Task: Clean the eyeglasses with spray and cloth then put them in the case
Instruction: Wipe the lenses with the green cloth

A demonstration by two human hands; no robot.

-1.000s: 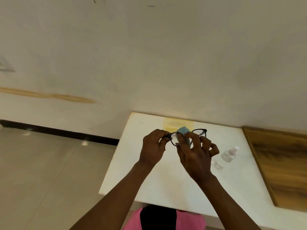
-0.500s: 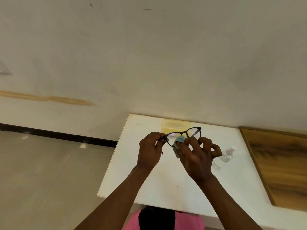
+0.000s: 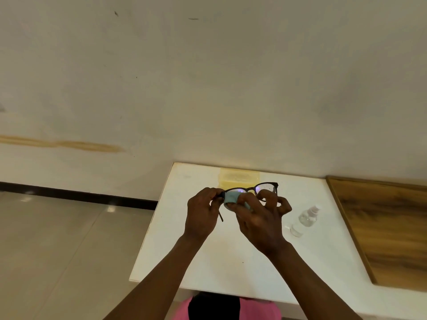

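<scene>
- Step in hand, by my read: wiping stage. Black-framed eyeglasses (image 3: 250,191) held up above the white counter (image 3: 208,262), not resting on it.
- Left hand (image 3: 202,215) fingers pinched on the frame's left end near the hinge; one temple arm hangs down loose beside that hand.
- Right hand (image 3: 258,221) fingers pinched around a small light-blue cleaning cloth (image 3: 233,197), pressed on the left lens; right lens uncovered, looks spotted or misty.
- Small clear plastic spray bottle (image 3: 306,220) lies on its side on the counter, right of the hands, apart from them.
- Case: nothing clearly one in view; pale yellow flat patch (image 3: 239,176) at the counter's far edge, cannot tell what it is.
- Next likely calls for: shift cloth to the right lens, keep the left-hand hold steady, then fold temples.
</scene>
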